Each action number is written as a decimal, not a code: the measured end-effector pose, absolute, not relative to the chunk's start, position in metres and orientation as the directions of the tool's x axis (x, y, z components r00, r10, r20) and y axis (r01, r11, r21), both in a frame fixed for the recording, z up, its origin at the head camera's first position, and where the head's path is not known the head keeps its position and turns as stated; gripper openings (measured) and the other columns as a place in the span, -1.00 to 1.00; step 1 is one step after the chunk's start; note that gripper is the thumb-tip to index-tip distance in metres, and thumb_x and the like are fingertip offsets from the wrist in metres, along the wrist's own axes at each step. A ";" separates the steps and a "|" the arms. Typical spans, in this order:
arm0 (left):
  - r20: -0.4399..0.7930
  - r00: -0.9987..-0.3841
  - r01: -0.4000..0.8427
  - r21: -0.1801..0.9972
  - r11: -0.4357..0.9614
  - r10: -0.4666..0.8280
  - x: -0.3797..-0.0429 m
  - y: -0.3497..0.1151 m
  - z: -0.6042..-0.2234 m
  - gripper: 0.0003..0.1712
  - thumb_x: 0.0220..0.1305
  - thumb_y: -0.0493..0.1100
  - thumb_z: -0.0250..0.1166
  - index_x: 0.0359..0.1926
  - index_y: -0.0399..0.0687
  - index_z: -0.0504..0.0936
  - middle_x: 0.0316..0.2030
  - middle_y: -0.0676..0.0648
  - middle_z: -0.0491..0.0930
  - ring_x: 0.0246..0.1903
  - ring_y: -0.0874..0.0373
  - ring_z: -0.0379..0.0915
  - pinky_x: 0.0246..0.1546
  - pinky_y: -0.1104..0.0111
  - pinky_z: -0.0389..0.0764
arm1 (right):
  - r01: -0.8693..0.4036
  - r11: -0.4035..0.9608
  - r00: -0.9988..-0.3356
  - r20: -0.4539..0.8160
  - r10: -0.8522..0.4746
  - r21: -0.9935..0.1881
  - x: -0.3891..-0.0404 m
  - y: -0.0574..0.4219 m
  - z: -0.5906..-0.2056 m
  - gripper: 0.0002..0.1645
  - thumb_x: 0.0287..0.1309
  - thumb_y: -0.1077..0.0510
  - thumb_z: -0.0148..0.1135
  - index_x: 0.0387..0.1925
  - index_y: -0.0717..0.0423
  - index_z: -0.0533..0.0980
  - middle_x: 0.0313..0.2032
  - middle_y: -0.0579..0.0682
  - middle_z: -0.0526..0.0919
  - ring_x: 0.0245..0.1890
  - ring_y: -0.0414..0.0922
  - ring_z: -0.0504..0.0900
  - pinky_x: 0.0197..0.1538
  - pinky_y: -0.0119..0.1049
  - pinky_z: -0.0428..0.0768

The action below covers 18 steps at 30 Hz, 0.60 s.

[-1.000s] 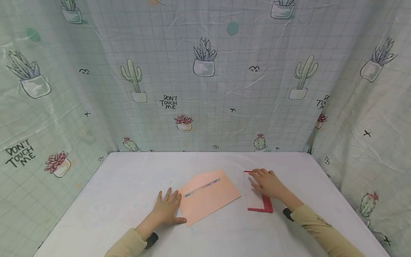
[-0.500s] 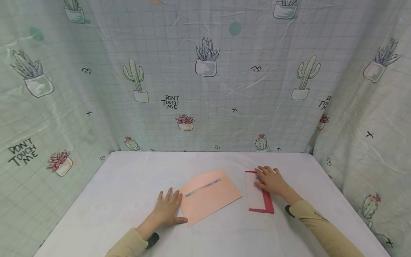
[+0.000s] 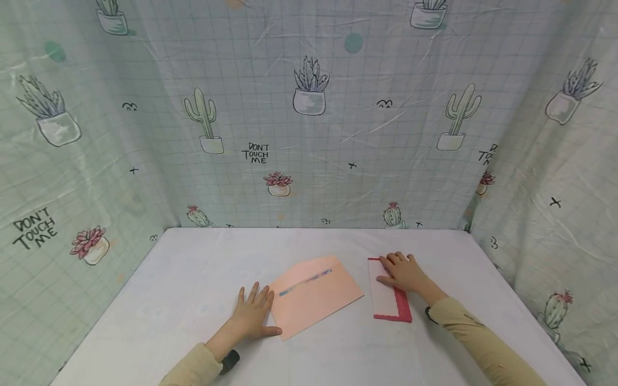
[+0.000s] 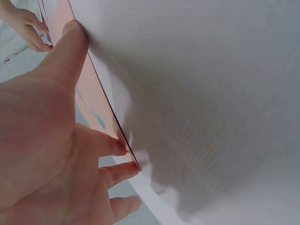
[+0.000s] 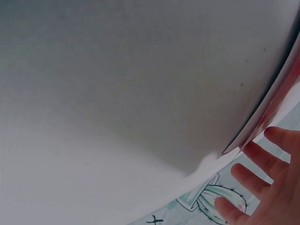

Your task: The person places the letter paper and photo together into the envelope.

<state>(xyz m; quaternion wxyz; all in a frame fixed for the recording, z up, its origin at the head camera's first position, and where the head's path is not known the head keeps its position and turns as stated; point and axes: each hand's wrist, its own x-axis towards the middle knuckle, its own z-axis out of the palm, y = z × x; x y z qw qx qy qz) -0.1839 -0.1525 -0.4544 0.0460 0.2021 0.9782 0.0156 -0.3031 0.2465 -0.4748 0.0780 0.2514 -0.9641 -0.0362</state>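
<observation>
Head view: flat pink envelope, closed.

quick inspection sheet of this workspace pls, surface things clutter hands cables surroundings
surface: white table, flat, cloth-covered.
job's things: peach paper envelope lying flat, a dark strip along its flap; white card with red border lying flat to its right, apart from it.
clutter: nothing seen.
hands: left hand flat on the table, fingers straight, thumb at the envelope's near edge; right hand resting on the card's far end.
cables: nothing seen.
surroundings: pale green cactus-print curtain on three sides.
</observation>
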 end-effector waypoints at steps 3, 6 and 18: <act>-0.083 -0.915 0.392 0.048 0.919 0.394 -0.184 -0.152 -0.455 0.07 -0.12 0.38 0.19 0.20 -0.35 0.23 0.26 -0.32 0.16 0.28 -0.33 -0.07 0.14 -0.29 -0.06 | -0.479 0.870 -0.860 0.139 -0.492 0.115 -0.303 0.246 -0.475 -0.20 0.01 -0.32 0.06 0.10 0.18 0.36 -0.09 0.12 0.47 -0.05 0.09 0.39 -0.06 0.12 0.37; -0.083 -0.916 0.391 0.045 0.919 0.393 -0.184 -0.153 -0.456 0.07 -0.12 0.39 0.18 0.20 -0.35 0.23 0.26 -0.32 0.17 0.28 -0.33 -0.07 0.14 -0.29 -0.05 | -0.483 0.865 -0.856 0.137 -0.499 0.133 -0.302 0.245 -0.476 -0.19 -0.01 -0.34 0.07 0.09 0.18 0.37 -0.12 0.12 0.46 -0.09 0.07 0.39 -0.10 0.08 0.39; -0.064 -0.912 0.404 0.036 0.914 0.405 -0.183 -0.153 -0.456 0.05 -0.10 0.38 0.17 0.20 -0.35 0.23 0.25 -0.32 0.17 0.27 -0.34 -0.04 0.13 -0.29 -0.03 | -0.496 0.851 -0.821 0.226 -0.524 0.173 -0.305 0.245 -0.481 -0.27 -0.14 -0.36 0.17 -0.15 0.14 0.41 -0.30 0.07 0.39 -0.24 0.00 0.36 -0.31 -0.09 0.36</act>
